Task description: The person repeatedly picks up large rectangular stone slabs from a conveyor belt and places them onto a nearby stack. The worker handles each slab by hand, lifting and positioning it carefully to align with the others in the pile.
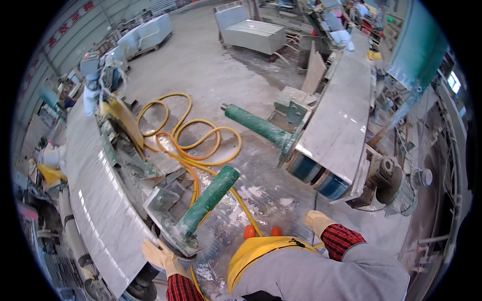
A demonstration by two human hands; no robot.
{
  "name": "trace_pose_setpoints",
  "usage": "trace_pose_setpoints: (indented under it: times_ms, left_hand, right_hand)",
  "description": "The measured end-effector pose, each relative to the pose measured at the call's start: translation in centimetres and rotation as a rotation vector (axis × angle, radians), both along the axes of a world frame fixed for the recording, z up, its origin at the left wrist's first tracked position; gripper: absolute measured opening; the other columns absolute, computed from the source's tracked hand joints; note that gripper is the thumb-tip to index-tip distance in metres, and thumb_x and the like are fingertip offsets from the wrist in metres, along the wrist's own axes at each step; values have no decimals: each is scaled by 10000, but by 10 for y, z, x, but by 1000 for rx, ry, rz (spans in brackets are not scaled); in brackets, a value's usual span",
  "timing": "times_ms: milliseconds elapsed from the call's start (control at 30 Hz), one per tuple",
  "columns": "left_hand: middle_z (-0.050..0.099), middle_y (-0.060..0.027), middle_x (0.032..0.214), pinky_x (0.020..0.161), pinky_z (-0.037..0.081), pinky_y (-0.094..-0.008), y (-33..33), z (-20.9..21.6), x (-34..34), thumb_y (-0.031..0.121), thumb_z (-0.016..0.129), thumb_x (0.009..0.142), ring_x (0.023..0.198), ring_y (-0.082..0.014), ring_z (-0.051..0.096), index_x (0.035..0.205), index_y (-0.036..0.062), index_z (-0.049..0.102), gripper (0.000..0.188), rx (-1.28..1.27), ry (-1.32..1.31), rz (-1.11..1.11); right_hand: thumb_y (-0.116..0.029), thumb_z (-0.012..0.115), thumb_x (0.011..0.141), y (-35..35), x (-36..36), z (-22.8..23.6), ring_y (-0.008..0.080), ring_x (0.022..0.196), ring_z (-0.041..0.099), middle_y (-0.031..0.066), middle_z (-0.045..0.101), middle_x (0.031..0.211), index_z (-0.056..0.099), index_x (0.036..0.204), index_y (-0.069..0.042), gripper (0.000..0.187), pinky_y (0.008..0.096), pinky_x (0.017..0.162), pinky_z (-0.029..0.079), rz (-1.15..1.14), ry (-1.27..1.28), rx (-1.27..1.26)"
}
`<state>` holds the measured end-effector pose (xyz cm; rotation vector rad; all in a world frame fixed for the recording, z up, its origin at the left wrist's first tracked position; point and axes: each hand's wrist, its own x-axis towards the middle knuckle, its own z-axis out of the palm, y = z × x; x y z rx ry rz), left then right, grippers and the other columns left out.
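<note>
My left hand [161, 256], in a cream rubber glove, is at the near end of a long grey-white marble slab [103, 200]. Its fingers are stretched out by the slab's corner, beside the metal bracket of a green roller [210, 199]; whether they touch the slab I cannot tell. In a matching glove, my right hand [318, 222] hangs in the air in front of my body, with nothing visible in it. It is nearest to the end of a second marble slab [336, 123], which lies on a conveyor with a blue drum [324, 181].
A yellow-orange hose [191, 138] lies coiled on the wet floor and runs to my orange boots [262, 231]. Another green roller [256, 124] sticks out from the right machine. A motor [399, 188] sits at right. Stacked slabs [256, 36] stand farther back.
</note>
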<state>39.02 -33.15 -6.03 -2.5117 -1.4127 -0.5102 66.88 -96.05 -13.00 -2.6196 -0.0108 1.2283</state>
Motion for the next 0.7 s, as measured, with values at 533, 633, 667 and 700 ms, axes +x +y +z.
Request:
trace_pose_setpoints:
  times_ms: [533, 633, 667, 700]
  left_hand:
    - [550, -279, 1513, 1160, 418, -520, 19, 59, 3, 547, 657, 983, 1409, -431, 523, 1495, 22, 541, 743, -328, 142, -179]
    - [582, -297, 1429, 1112, 460, -516, 14, 71, -3, 471, 723, 951, 1338, -464, 557, 1404, 11, 593, 659, -330, 61, -313]
    - [579, -310, 1419, 1129, 445, -530, 19, 60, -14, 436, 734, 949, 1333, -472, 551, 1396, 18, 599, 626, -257, -31, -396]
    - [580, -299, 1422, 1139, 437, -533, 25, 51, -25, 422, 724, 958, 1333, -473, 548, 1393, 23, 602, 602, -227, -70, -450]
  right_hand:
    - [-469, 668, 971, 122, -13, -43, 298, 1309, 686, 97, 732, 1406, 700, 1448, -235, 532, 422, 1104, 528, 525, 74, 100]
    - [-462, 634, 993, 143, -27, -43, 324, 1293, 686, 102, 730, 1387, 702, 1438, -263, 493, 440, 1088, 530, 451, 80, 26]
    - [-459, 633, 993, 154, -29, -40, 328, 1283, 692, 107, 737, 1370, 714, 1423, -261, 480, 446, 1078, 534, 407, 86, 37]
    - [-436, 622, 1004, 170, -34, -39, 332, 1258, 703, 112, 746, 1346, 730, 1394, -251, 445, 447, 1054, 543, 441, 45, 16]
